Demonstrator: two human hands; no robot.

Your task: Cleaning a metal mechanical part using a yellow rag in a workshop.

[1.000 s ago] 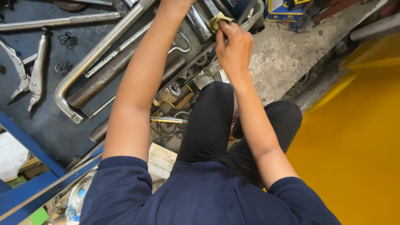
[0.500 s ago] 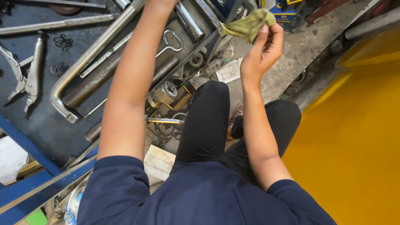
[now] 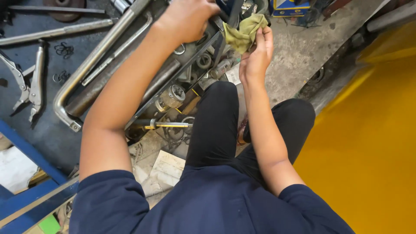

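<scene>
Left hand: your left hand (image 3: 187,18) is curled shut around a dark metal part (image 3: 236,13) near the top edge; what exactly sits inside the grip you cannot tell, since the back of the hand hides it
Right hand: your right hand (image 3: 255,56) is raised just beside the left, fingertips pinched on a yellow-green rag (image 3: 245,31)
Rag: crumpled, hanging from your right fingertips; its upper edge lies against the dark metal part; it is off the floor
Posture: you are crouched, black trousers (image 3: 216,125) under your forearms, dark blue sleeves at the bottom of the view
Bent pipe: a long steel pipe (image 3: 93,63) with a curved end lies on the dark floor under your left forearm; straight bars (image 3: 56,31) lie beside it
Locking pliers: a pair of locking pliers (image 3: 31,80) rests at the left, well apart from both hands
Screwdriver: a screwdriver (image 3: 162,125) with a yellow-and-black shaft lies just left of your left knee, among loose round fittings (image 3: 172,96)
Floor: grey concrete (image 3: 299,52) to the right of your hands; a yellow painted floor (image 3: 368,143) fills the right side
Blue frame: a blue metal bar (image 3: 30,151) crosses the lower left corner
</scene>
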